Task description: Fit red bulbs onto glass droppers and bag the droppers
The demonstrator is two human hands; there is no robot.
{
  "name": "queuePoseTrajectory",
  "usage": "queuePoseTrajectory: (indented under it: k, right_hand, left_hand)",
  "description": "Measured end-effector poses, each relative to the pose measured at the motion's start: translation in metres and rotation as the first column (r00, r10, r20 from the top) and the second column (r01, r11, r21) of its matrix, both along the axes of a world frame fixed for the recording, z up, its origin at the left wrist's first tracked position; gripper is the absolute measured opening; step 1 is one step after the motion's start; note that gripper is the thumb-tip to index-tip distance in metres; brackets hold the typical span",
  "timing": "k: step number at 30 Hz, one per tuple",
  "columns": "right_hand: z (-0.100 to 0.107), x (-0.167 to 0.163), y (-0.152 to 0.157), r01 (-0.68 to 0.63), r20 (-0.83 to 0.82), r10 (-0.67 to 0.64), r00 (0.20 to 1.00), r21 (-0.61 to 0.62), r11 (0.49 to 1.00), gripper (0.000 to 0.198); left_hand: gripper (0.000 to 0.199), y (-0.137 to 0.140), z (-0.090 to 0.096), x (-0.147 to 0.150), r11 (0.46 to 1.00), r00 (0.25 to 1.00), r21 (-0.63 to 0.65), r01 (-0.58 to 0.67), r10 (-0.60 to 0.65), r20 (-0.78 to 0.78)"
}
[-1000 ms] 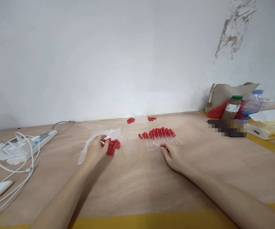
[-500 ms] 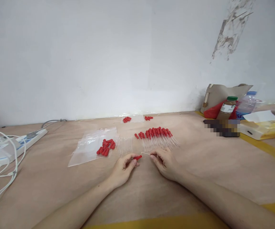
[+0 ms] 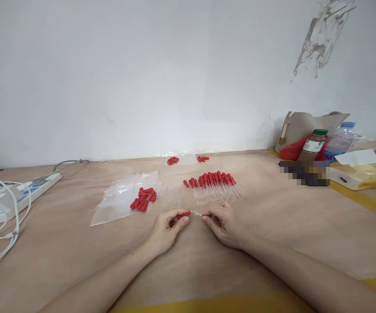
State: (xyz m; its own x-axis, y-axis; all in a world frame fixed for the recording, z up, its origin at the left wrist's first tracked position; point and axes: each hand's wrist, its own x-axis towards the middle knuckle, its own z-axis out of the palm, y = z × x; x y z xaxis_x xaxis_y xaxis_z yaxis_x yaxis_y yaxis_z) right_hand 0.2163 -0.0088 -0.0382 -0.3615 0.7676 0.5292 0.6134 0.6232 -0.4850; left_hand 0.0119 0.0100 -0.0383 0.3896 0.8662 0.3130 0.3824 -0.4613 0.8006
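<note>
My left hand [image 3: 169, 227] pinches a red rubber dropper bulb [image 3: 184, 214], its mouth facing right. From the other side, my right hand [image 3: 223, 224] grips a thin clear glass tube [image 3: 196, 213], whose tip meets the bulb's mouth; whether it sits inside I cannot tell. Just beyond my hands lies a row of droppers [image 3: 212, 180] with red bulbs on their tubes. Bare glass tubes [image 3: 170, 197] lie side by side to their left. Loose red bulbs [image 3: 143, 200] rest on a clear plastic bag [image 3: 110, 204].
Small groups of red bulbs [image 3: 173, 161] lie near the wall on clear plastic. A power strip [image 3: 41, 191] with white cables occupies the left. At right stand a green-capped bottle [image 3: 313, 145], a clear bottle [image 3: 341, 139], a grey bag [image 3: 292, 126] and a tissue pack [image 3: 359, 171].
The gap between bulb and glass tube has closed, and the tube's tip now meets the bulb's mouth. The whole view has shifted slightly.
</note>
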Motion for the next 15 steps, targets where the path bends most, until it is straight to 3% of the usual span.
queuePoseTrajectory:
  k: [4, 9, 15]
  right_hand:
    - [0.000, 0.000, 0.001, -0.049, 0.018, 0.049, 0.999, -0.026, 0.998, 0.020]
    - [0.008, 0.004, 0.002, -0.094, 0.097, 0.098, 0.991, -0.042, 0.995, 0.020]
    - [0.015, 0.005, -0.001, -0.039, 0.228, 0.018, 0.974, 0.088, 0.995, 0.023]
  left_hand:
    - [0.023, -0.003, 0.005, 0.001, 0.995, 1.000, 0.097, 0.015, -0.014, -0.008]
    - [0.020, -0.008, 0.010, -0.001, 0.986, 0.992, 0.118, 0.118, -0.113, -0.051]
    - [0.020, -0.013, 0.014, -0.001, 0.985, 0.986, 0.123, 0.120, -0.103, -0.132]
